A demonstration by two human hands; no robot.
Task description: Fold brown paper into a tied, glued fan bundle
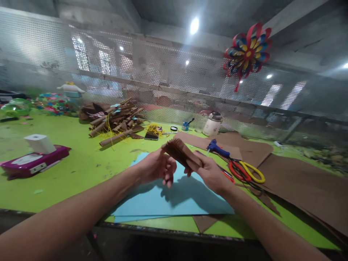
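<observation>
Holding pleated brown paper (179, 154) over blue sheets (146, 204)

Well to the left of the blue sheets, a purple device (38, 162) lies on the green desk (81, 163), with a white box (39, 143) standing on or against it. Beyond the sheets, toward the left, brown paper rolls (116, 123) are heaped together with loose yellow strands among them. A dark phone (151, 137) rests past the sheets' far edge, a tangle of yellow string (153, 129) beside it.

Above the sheets, the left hand (157, 168) hangs with its fingers loosely curled; I cannot tell whether it grips the near end of the paper. The pleated brown paper is in the air over the sheets, tilted, its folds gathered tightly. Behind them stands a small blue jar (185, 126). The right hand (210, 174), above the sheets' right part, grasps the paper between thumb and fingers.

Beyond the sheets to the right stands a pale bottle (212, 125). Nearer their right side lie a blue glue gun (219, 148) and red and yellow scissor handles (252, 172). Large brown sheets (304, 185) spread farthest to the right of the blue ones.
</observation>
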